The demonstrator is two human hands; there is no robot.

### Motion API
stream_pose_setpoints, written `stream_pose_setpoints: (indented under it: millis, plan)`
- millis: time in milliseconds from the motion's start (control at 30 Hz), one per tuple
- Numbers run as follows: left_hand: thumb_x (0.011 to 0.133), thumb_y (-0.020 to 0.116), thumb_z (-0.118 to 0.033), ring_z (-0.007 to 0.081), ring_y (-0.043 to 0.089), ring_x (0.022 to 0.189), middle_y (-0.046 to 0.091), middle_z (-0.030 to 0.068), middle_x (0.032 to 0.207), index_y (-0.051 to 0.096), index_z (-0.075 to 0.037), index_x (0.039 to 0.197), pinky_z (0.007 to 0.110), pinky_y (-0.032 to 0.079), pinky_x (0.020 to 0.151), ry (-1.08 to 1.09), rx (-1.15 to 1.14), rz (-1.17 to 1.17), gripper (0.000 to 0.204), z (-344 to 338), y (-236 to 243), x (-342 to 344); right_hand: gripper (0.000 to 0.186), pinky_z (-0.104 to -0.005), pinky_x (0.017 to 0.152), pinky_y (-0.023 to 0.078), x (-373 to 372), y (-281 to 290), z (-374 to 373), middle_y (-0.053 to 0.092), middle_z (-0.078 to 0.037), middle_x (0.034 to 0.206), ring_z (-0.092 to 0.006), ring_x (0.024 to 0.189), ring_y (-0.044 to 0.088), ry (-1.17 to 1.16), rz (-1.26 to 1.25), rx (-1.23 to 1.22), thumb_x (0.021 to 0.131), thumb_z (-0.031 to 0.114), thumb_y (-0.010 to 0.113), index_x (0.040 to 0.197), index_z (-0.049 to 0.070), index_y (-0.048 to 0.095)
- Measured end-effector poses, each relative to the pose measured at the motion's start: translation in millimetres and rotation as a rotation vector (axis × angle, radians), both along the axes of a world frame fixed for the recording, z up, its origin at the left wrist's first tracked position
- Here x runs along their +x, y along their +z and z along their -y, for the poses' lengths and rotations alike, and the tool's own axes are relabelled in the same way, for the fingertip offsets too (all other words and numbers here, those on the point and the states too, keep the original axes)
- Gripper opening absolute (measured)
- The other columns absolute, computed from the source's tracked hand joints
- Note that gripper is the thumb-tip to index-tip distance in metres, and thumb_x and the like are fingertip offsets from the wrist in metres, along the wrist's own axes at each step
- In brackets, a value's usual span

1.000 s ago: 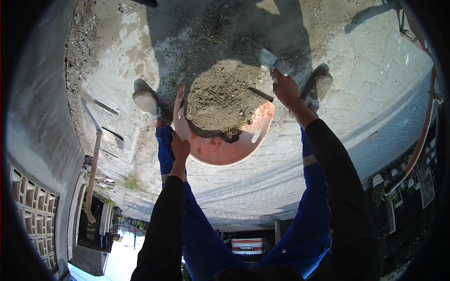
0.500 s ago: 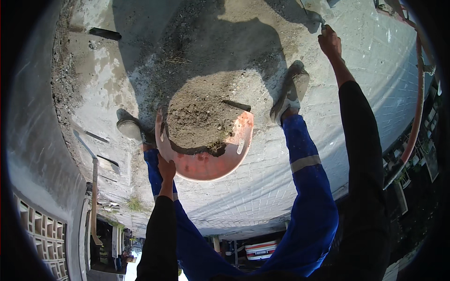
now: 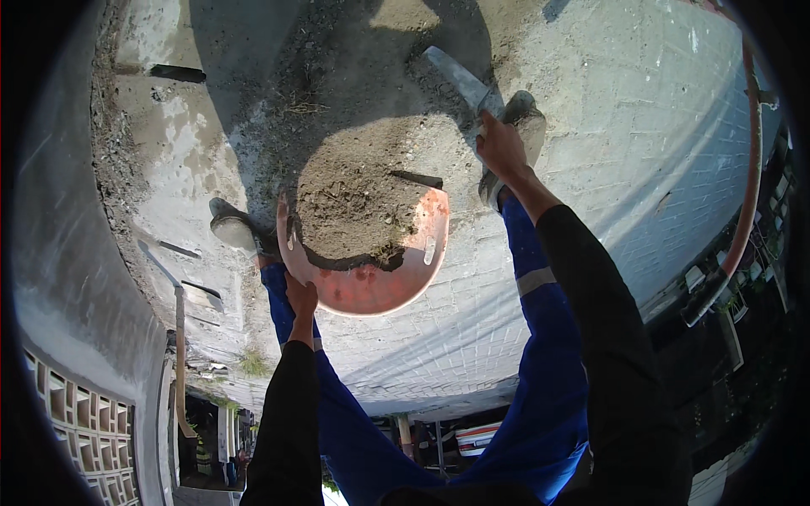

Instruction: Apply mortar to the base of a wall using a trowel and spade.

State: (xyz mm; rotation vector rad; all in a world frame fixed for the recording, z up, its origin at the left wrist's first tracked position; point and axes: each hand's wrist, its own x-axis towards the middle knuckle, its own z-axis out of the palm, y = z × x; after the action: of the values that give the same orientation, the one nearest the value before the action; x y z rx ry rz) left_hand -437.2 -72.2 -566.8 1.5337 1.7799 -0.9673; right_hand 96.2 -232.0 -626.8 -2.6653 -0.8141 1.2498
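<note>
My left hand (image 3: 301,297) is closed round the left rim of a red plastic pan (image 3: 380,291) with slotted handholds. Dry brown soil (image 3: 354,207) fills its open far side and runs onto the ground there. In my right hand (image 3: 504,150) is a trowel, its handle hidden in the fist. The trowel's grey metal blade (image 3: 460,78) points far left, low over loose dirt beyond the pan. My right shoe stands just beside that hand.
A long-handled tool with a wooden shaft (image 3: 180,354) lies at the left, near a grey wall (image 3: 63,219). My shoes (image 3: 232,226) straddle the pan. Paving (image 3: 624,160) stretches right toward a reddish pipe (image 3: 747,177). Gravelly dirt lines the wall's foot.
My right hand has swung the trowel from the far right in toward the dirt beyond the pan, beside my right shoe. My left hand keeps its place on the rim.
</note>
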Motion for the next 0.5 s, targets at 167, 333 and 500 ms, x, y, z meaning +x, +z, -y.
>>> stream_pose_setpoints:
  millis: [167,333,500]
  plan:
    - [0.084,0.062,-0.01,0.05,0.061,0.118,0.061,0.0361,0.127,0.03,0.005,0.151,0.052,0.052,0.1,-0.016,0.018,0.039,0.076,-2.9,-1.5,-11.5,0.044,-0.0554,0.069,0.057,-101.0,41.2,18.4,0.071,-0.02,0.083,-0.0402,0.081,0.073,0.39,-0.221,0.056,0.087,0.012,0.062,0.13,0.016,0.055]
    - [0.083,0.064,-0.01,0.0477,0.06,0.121,0.061,0.0328,0.129,0.035,0.001,0.148,0.051,0.052,0.101,-0.03,0.033,-0.009,0.073,-15.3,2.6,-27.5,0.035,-0.059,0.072,0.053,-20.2,25.4,-1.9,0.071,-0.024,0.083,-0.0494,0.082,0.068,-0.202,0.135,0.139,0.09,0.018,0.063,0.123,0.011,0.055]
    - [0.082,0.064,-0.01,0.048,0.059,0.122,0.062,0.0301,0.131,0.038,0.0,0.148,0.051,0.051,0.102,0.046,0.002,0.165,0.072,19.2,-17.4,6.0,0.038,-0.0554,0.085,0.053,196.8,-32.7,-16.4,0.071,-0.027,0.105,-0.0477,0.099,0.068,-0.105,0.409,0.072,0.09,0.025,0.057,0.125,0.011,0.06]
